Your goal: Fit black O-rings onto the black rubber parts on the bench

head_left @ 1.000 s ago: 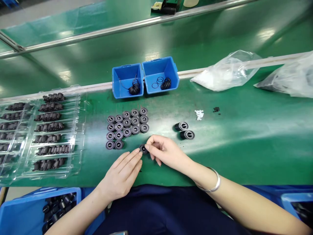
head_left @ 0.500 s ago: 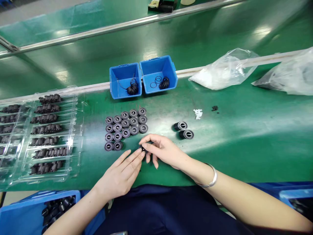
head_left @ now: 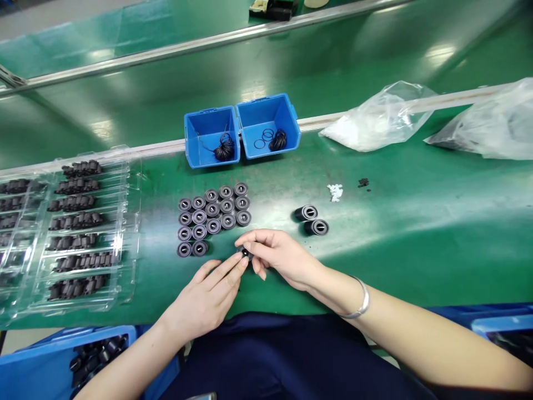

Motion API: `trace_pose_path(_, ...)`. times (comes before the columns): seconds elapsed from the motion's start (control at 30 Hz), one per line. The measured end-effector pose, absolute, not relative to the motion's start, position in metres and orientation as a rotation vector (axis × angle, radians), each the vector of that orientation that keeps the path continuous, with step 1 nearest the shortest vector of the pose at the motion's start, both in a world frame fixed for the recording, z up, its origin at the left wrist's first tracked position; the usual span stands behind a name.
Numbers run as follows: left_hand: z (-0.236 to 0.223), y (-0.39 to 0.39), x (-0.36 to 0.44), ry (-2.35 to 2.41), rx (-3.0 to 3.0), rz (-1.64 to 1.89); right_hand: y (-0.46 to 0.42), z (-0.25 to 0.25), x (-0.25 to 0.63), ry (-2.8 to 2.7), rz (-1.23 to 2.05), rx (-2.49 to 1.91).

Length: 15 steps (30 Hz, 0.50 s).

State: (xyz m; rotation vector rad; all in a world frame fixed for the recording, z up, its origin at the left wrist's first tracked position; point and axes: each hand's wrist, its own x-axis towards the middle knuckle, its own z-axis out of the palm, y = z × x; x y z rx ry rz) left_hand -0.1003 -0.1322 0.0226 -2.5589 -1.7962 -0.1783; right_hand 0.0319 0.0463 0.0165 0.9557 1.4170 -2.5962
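Note:
A small black round plastic part with a bright spot at its centre is between my two hands, largely covered by fingers. My right hand pinches it from the far right side with thumb and curled fingers. From the left, my left hand presses its fingertips against the same part, fingers long and close together. To the left stand rows of black cylindrical parts, upright, each with a light slot on top. Two similar black cylinders lie tilted beyond my right hand.
Two blue bins hold black rubber rings. Small white pieces and tiny black pieces lie right. Plastic bags rest by the rail. Clear trays of black parts stand left; a blue crate sits below.
The black part has turned slightly, and its centre shows more clearly between my fingertips. My right hand's lower fingers have curled in. The whole view has shifted a little.

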Motion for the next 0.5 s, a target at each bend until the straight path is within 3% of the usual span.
trace_pose_path(0.3, 0.023, -0.131, -0.100, -1.745, -2.604, -0.120, 0.025, 0.019, 0.052, 1.183, -2.890, 0.964)
trace_pose_path(0.5, 0.019, -0.135, -0.091, -1.789, -2.554, -0.226, 0.036, 0.021, 0.048, 1.057, -2.744, 0.849)
